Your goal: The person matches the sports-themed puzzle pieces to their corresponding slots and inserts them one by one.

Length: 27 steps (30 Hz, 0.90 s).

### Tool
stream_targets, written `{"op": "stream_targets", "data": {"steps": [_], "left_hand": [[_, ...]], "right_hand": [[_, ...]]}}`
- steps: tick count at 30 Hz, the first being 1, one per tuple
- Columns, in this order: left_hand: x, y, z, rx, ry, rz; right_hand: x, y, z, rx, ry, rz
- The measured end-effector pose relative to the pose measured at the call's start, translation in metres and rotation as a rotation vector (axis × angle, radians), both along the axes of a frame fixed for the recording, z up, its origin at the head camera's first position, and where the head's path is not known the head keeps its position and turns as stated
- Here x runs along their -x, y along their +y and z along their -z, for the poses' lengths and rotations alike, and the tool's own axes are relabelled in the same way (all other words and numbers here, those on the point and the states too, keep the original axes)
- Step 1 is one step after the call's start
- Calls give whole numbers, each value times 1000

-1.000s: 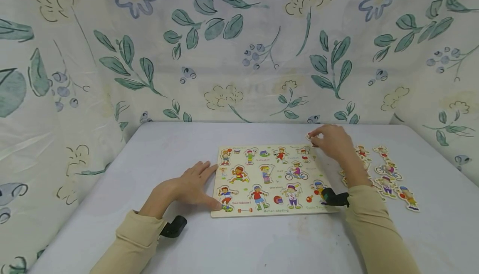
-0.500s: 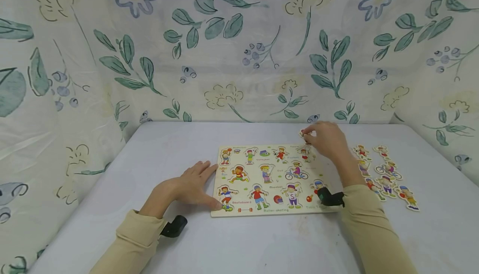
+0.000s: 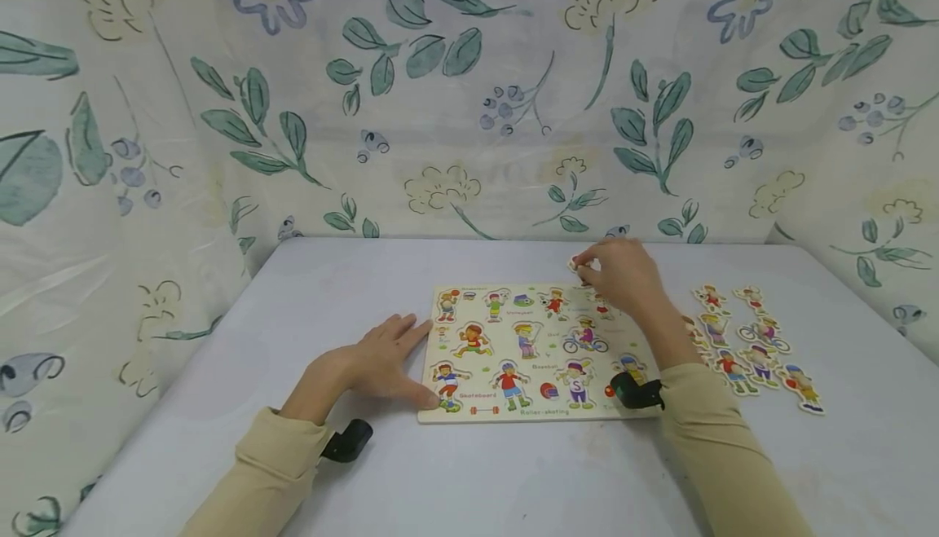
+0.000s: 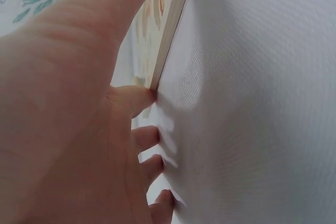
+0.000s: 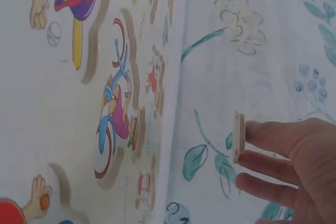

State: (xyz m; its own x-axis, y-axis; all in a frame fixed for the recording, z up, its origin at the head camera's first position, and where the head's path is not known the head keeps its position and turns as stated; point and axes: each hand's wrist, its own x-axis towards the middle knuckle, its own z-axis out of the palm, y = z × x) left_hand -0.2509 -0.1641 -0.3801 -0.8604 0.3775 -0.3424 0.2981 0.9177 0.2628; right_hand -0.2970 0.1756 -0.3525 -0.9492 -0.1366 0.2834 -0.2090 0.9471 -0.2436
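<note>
- Closest to me, the left hand (image 3: 374, 362) lies spread and relaxed at about nine o'clock of the board (image 3: 500, 349), gripping nothing. Its forefinger meets the board's edge, its thumb laps the near corner, and the other fingertips rest on the desk (image 3: 513, 480). I read this as steadying.
- The board lies flat mid-desk; its sports figures look to me like sunken recesses awaiting pieces.
- At three o'clock, beside the board, I see a cluster of loose pieces (image 3: 734, 370), partly hidden by the right forearm.
- Farther out, toward one o'clock, the right hand (image 3: 619, 270) pinches one piece (image 5: 239, 137) between thumb and fingers, just past the board's far edge. My wrist view has it edge-on, so I can't tell which figure it bears.
- I judge the step in hand to be matching that piece to its recess. The next move calls for turning it face up, aligning its outline, and pressing it flat.
- Farthest, at twelve o'clock, hangs a flowered cloth (image 3: 513, 158).
</note>
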Motion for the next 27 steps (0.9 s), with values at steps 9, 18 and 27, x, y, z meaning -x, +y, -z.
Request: {"op": "stream_targets", "data": {"steps": [9,18,27], "left_hand": [[2,-5,3,16,3,-21],[1,-6,3,5,-9,-18],[0,-3,0,17,-3,-1]], "right_hand": [[6,-22,6,-69,14,-75],[6,-46,8,-80,22,-107],[9,-69,11,-98,1,-129]]}}
